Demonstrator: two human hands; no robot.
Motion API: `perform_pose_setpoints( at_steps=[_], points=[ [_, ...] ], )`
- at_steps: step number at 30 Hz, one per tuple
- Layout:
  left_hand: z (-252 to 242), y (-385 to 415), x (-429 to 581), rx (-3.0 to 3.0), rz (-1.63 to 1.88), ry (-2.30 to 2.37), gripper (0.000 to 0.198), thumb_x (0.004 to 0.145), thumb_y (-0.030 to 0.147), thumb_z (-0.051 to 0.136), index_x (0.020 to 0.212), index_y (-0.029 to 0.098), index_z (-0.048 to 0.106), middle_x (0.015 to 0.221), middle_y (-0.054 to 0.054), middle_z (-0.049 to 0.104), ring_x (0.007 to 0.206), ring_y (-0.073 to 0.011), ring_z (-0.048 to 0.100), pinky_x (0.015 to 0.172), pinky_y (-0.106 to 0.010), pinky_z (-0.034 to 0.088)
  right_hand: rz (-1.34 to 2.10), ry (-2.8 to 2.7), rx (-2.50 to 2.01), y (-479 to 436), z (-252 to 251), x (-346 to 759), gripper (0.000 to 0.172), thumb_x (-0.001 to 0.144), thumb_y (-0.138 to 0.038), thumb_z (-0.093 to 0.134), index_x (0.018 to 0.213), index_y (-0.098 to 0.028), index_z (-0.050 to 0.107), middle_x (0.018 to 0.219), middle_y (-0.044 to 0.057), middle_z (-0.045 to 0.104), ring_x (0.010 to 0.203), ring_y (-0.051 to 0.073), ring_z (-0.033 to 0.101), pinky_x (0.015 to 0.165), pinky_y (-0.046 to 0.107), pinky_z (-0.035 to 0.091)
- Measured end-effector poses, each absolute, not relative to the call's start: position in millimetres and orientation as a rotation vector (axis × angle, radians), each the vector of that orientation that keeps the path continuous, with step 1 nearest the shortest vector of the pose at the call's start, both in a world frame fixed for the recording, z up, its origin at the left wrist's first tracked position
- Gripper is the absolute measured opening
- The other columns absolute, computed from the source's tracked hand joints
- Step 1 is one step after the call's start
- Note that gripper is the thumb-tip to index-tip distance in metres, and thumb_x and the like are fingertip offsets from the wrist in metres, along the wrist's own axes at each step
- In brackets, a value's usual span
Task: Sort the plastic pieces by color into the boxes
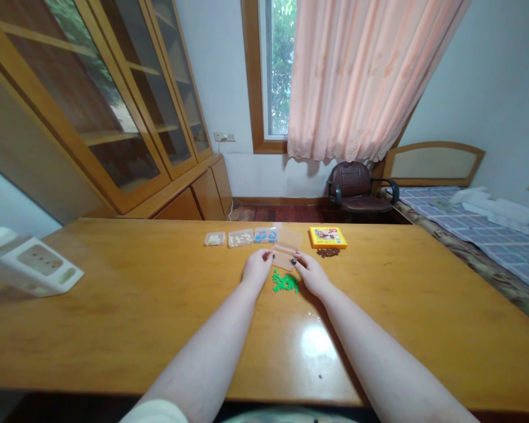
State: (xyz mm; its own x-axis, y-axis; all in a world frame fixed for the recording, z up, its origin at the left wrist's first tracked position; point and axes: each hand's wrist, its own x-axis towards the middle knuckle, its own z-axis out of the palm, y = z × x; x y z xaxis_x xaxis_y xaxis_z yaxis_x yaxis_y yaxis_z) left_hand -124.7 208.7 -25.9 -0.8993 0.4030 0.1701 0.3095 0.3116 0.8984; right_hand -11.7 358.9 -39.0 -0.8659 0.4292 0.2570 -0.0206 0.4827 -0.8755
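Note:
Between my two hands is a clear plastic box [283,259] with its lid swung up on the far side. My left hand [258,269] pinches the box's left edge between thumb and fingers. On the opposite edge, my right hand [309,271] grips it the same way. Just in front of the box lies a loose heap of small green pieces [285,282] on the table. Beyond it stand a clear box of blue pieces [265,236], a clear box of whitish pieces [240,238] and a smaller clear box [214,239] with pale contents.
A yellow box [327,237] lies at the far right of the wooden table [158,305], with small brown pieces [328,253] in front of it. A white appliance [30,264] stands at the left. Past the table are a chair [355,185] and a bed [462,205].

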Motion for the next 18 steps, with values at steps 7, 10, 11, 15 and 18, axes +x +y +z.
perform_pose_setpoints(
  at_steps=[7, 10, 11, 15, 18],
  points=[
    [-6, 197, -117, 0.887, 1.023, 2.791, 0.019, 0.082, 0.027, 0.057, 0.093, 0.018, 0.07, 0.094, -0.007, 0.069, 0.088, -0.0192, 0.062, 0.084, -0.03, 0.046, 1.351, -2.322, -0.383, 360, -36, -12, 0.035, 0.081, -0.028, 0.056, 0.113, -0.015, 0.062, 0.123, 0.013, 0.06, 0.116, 0.024, 0.054, 0.103, 0.041, 0.037],
    [17, 180, -117, 1.099, 1.028, 2.859, 0.02, 0.085, 0.028, 0.053, 0.09, 0.017, 0.069, 0.096, -0.006, 0.067, 0.09, -0.0183, 0.061, 0.084, -0.029, 0.046, 1.346, -2.348, -0.365, 362, -36, -11, 0.033, 0.081, -0.025, 0.057, 0.112, -0.016, 0.063, 0.121, 0.012, 0.061, 0.116, 0.022, 0.054, 0.103, 0.04, 0.038],
    [25, 175, -117, 1.143, 1.006, 2.868, 0.02, 0.085, 0.028, 0.052, 0.089, 0.018, 0.069, 0.095, -0.005, 0.067, 0.089, -0.0179, 0.061, 0.083, -0.029, 0.046, 1.335, -2.369, -0.357, 363, -36, -11, 0.031, 0.08, -0.023, 0.058, 0.11, -0.016, 0.064, 0.121, 0.012, 0.062, 0.116, 0.023, 0.054, 0.104, 0.04, 0.037],
    [38, 165, -112, 1.436, 0.736, 2.708, 0.019, 0.085, 0.03, 0.053, 0.088, 0.021, 0.07, 0.09, -0.002, 0.067, 0.085, -0.0163, 0.06, 0.077, -0.026, 0.045, 1.332, -2.443, -0.318, 368, -35, -12, 0.027, 0.075, -0.017, 0.063, 0.102, -0.016, 0.067, 0.124, 0.012, 0.06, 0.117, 0.023, 0.053, 0.104, 0.039, 0.037],
    [30, 171, -106, 1.526, 0.544, 2.651, 0.018, 0.085, 0.028, 0.053, 0.09, 0.023, 0.07, 0.092, -0.002, 0.066, 0.084, -0.0162, 0.06, 0.075, -0.025, 0.044, 1.318, -2.461, -0.307, 371, -32, -11, 0.026, 0.075, -0.014, 0.062, 0.101, -0.015, 0.067, 0.126, 0.013, 0.058, 0.118, 0.022, 0.053, 0.104, 0.036, 0.037]
  ],
)
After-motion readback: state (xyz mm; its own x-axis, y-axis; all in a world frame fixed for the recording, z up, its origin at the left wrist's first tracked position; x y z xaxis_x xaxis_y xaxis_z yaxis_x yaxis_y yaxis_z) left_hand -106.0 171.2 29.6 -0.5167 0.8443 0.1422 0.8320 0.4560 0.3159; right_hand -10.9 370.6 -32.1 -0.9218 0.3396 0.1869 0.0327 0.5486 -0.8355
